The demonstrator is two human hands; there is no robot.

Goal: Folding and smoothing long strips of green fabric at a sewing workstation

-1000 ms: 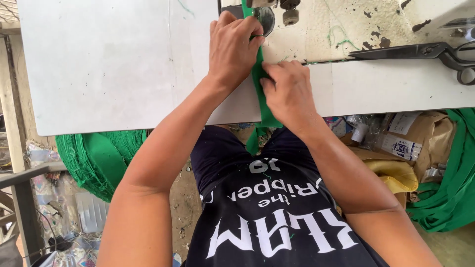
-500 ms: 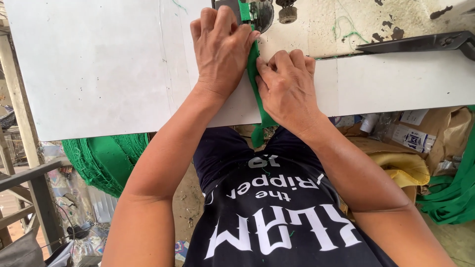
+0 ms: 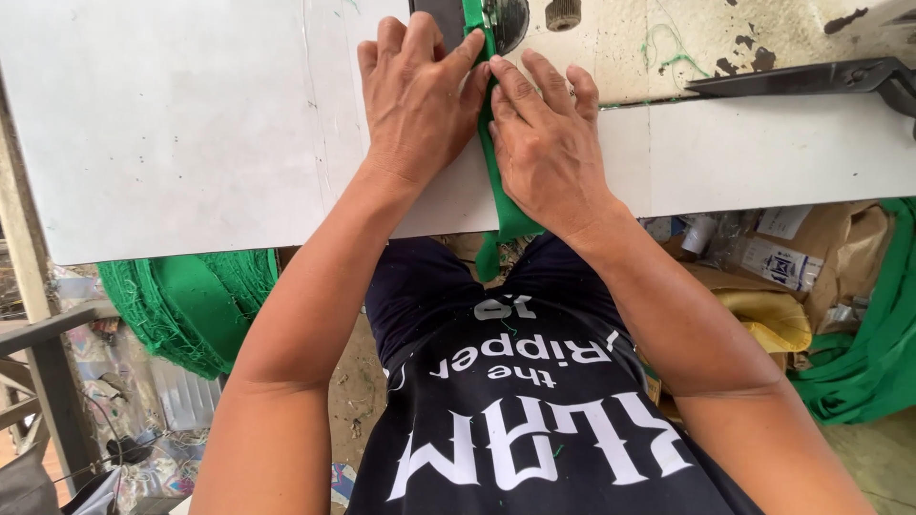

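A narrow green fabric strip [image 3: 498, 181] runs up the white sewing table [image 3: 172, 133] toward the sewing machine's presser area [image 3: 496, 19] at the top edge. My left hand [image 3: 415, 95] lies flat on the table with its fingers pressing the strip's left side. My right hand [image 3: 544, 143] presses flat on the strip from the right, fingers spread. The two hands touch at the fingertips over the fabric. The strip's lower end hangs off the table's front edge over my lap.
Large black scissors [image 3: 811, 76] lie on the table at the right. A heap of green fabric [image 3: 186, 305] sits below the table at the left, more green cloth [image 3: 868, 343] at the right. Cardboard and a yellow bag [image 3: 773, 315] lie on the floor.
Both hands have slid forward along the strip toward the machine, and the fingers have flattened out. The view has shifted slightly, so the scissors sit farther right.
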